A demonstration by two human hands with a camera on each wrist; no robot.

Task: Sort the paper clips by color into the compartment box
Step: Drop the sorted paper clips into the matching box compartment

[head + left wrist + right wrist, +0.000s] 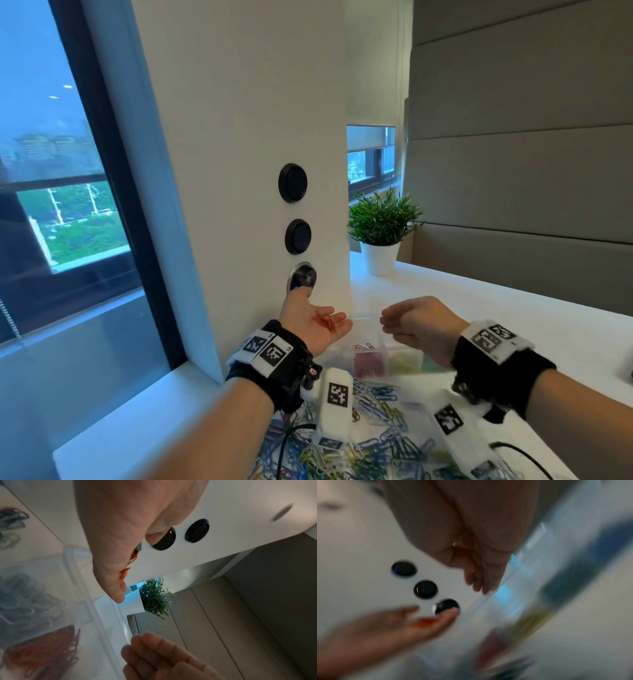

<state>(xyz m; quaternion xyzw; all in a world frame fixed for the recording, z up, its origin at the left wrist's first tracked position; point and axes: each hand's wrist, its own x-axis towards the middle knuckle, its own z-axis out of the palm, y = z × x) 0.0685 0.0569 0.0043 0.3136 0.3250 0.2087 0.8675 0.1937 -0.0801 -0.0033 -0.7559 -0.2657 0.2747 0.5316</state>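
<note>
The sorting is only partly done, as I judge it. My clear box [371, 356] on the table [513, 308] already has a compartment of red clips [368, 365] and, beside it, one of yellow clips [406, 359]; the left wrist view also shows a bluish-grey lot in the compartment next to the red. A big mixed pile [380, 421] of blue, yellow, green and other clips lies loose on the table in front of the box, nearer me, so most of the work is left.

My left hand [315, 323] is turned palm up above the box's left end, fingers nearly straight and relaxed, with a few red clips [329, 323] lying loose in the palm; nothing is pinched. Its fingertip is in line with the lowest of three round wall buttons [301, 277], and I cannot tell if it touches.

My right hand [414, 325] hovers just beside it, above the box, fingers loosely curled toward the palm. The right wrist view is blurred, and I see nothing held in it.

My guess is the red clips go into the red compartment next.
</note>
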